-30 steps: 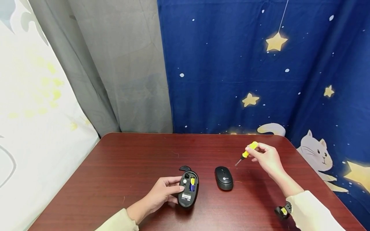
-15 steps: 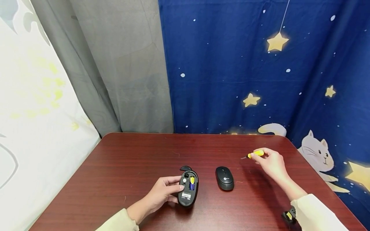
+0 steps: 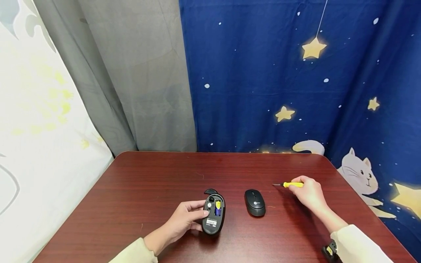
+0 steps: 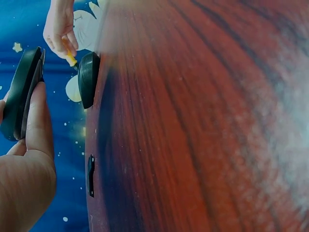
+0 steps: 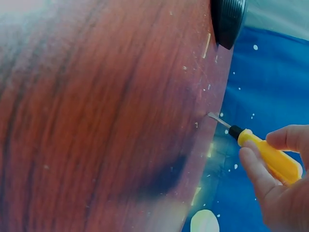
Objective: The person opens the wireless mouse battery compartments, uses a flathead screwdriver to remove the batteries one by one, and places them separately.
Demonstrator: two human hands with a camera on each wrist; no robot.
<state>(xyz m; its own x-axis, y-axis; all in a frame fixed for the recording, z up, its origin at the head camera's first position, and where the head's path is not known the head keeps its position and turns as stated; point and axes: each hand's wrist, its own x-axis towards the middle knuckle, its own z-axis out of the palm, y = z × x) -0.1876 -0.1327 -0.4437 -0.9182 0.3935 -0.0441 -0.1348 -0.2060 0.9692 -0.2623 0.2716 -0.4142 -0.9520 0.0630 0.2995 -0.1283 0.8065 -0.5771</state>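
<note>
In the head view my left hand [image 3: 184, 219] grips a black computer mouse [image 3: 212, 227], its underside turned up. The thumb lies over the mouse's near side edge. Its battery bay is uncovered and a yellow and blue battery [image 3: 218, 208] sits in it. Over to the right, my right hand [image 3: 309, 193] pinches a small screwdriver [image 3: 294, 185] by its yellow handle. The shaft points left; in the right wrist view its flat metal tip [image 5: 212, 116] is close to the table surface.
A second black mouse [image 3: 254, 202] rests upright on the table between the hands. Behind the held mouse lies a small black curved cover [image 3: 211, 191]. The reddish-brown wooden table [image 3: 158, 175] ends at a grey and blue curtain [image 3: 250, 91].
My right hand has moved down and slightly right, and the screwdriver has swung from a steep slant to nearly level. The left hand and both mice have stayed in place.
</note>
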